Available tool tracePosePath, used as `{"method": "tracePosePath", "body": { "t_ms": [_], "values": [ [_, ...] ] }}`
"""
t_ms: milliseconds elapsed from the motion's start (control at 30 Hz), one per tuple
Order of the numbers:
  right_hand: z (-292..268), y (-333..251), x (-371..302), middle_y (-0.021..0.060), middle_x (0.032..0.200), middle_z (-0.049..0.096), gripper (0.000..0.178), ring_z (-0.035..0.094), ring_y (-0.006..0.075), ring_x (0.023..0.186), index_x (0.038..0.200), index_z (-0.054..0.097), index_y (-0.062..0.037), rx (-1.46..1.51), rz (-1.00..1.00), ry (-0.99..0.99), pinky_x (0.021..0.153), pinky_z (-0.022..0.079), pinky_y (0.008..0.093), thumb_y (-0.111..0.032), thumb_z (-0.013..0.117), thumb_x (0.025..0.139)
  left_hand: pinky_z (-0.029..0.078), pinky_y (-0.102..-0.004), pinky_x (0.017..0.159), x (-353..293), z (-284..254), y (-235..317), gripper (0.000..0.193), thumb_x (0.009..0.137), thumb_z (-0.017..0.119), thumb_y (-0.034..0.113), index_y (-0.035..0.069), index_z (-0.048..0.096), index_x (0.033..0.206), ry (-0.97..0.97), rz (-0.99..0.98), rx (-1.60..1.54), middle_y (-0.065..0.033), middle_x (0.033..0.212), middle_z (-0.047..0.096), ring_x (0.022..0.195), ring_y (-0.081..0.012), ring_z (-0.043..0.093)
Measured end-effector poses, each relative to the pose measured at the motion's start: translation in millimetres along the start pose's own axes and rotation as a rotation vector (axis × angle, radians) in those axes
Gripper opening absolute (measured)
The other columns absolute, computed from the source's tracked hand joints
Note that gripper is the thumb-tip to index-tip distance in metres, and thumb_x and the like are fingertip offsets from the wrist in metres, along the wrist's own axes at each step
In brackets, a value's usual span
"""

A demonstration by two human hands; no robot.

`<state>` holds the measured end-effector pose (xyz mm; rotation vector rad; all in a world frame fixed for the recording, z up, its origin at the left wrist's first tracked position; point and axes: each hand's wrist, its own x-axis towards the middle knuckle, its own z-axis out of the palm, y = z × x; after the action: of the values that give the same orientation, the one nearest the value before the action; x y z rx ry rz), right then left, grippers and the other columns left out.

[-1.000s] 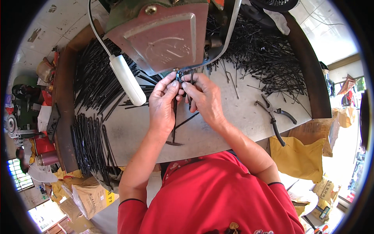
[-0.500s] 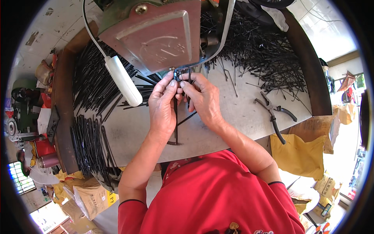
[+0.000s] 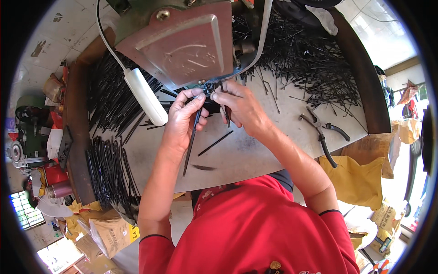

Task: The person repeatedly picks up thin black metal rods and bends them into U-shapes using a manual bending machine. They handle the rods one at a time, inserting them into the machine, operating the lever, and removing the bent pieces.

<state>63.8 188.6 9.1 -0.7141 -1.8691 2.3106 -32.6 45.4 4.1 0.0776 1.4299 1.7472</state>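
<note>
My left hand (image 3: 182, 119) pinches the top end of a long thin black rod (image 3: 190, 142) that hangs down over the grey bench top (image 3: 246, 155). Beside it, my right hand (image 3: 239, 106) grips another short black rod (image 3: 226, 114) and touches the same small black part at the foot of the reddish-brown machine (image 3: 182, 41). Both hands meet just under the machine's front edge. One loose black rod (image 3: 215, 143) lies on the bench below my hands.
A white tube handle (image 3: 146, 97) on a cable hangs at the left of my hands. Heaps of black rods lie at the left (image 3: 107, 160) and the back right (image 3: 315, 64). Black-handled pliers (image 3: 321, 132) rest at the right. Yellow bags (image 3: 356, 178) sit beyond the bench edge.
Both hands have stayed at the machine's foot. The long rod in my left hand now hangs more upright, and my fingers have shifted a little around the small part.
</note>
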Motion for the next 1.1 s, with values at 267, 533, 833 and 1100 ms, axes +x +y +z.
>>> {"method": "tracePosePath", "body": {
  "t_ms": [267,533,833,1100],
  "values": [
    [-3.6,-4.0,-3.4,0.0063,0.066,0.057,0.02,0.051,0.0109,0.046,0.086,0.056,0.0005,0.033,0.012,-0.025,0.04,0.038,0.0242,-0.02,0.057,0.087,0.052,-0.0236,0.061,-24.1,19.5,-8.2,0.029,0.091,0.06,0.017,0.001,0.049,0.113,-0.021,0.093,0.056,-0.0076,0.083,0.061,0.069,-0.012,0.061],
    [1.3,11.2,-4.8,0.0074,0.071,0.062,0.027,0.056,0.0098,0.049,0.101,0.057,0.0043,0.058,-0.049,-0.064,0.043,0.044,0.0236,-0.013,0.067,0.084,0.055,-0.0278,0.071,-48.3,21.0,-23.9,0.035,0.09,0.059,0.009,-0.002,0.047,0.121,-0.042,0.154,0.223,-0.0067,0.091,0.06,0.081,-0.0151,0.064],
    [6.0,5.8,-10.7,0.0064,0.068,0.062,0.03,0.051,0.0067,0.051,0.101,0.06,0.001,-0.025,-0.083,-0.001,0.037,0.037,0.022,-0.016,0.071,0.079,0.053,-0.0256,0.068,-51.5,20.9,-35.0,0.038,0.087,0.063,0.004,-0.003,0.05,0.123,0.026,0.266,0.297,-0.0062,0.083,0.061,0.075,-0.0134,0.064],
    [-9.8,10.1,-23.7,0.0067,0.072,0.063,0.036,0.044,0.004,0.046,0.115,0.057,0.0016,0.053,-0.005,-0.066,0.037,0.03,0.0189,-0.018,0.064,0.086,0.055,-0.0247,0.069,-48.4,7.5,-33.4,0.035,0.089,0.06,0.002,-0.003,0.055,0.123,-0.052,0.21,0.367,-0.0074,0.084,0.064,0.074,-0.013,0.064]
  ]
}}
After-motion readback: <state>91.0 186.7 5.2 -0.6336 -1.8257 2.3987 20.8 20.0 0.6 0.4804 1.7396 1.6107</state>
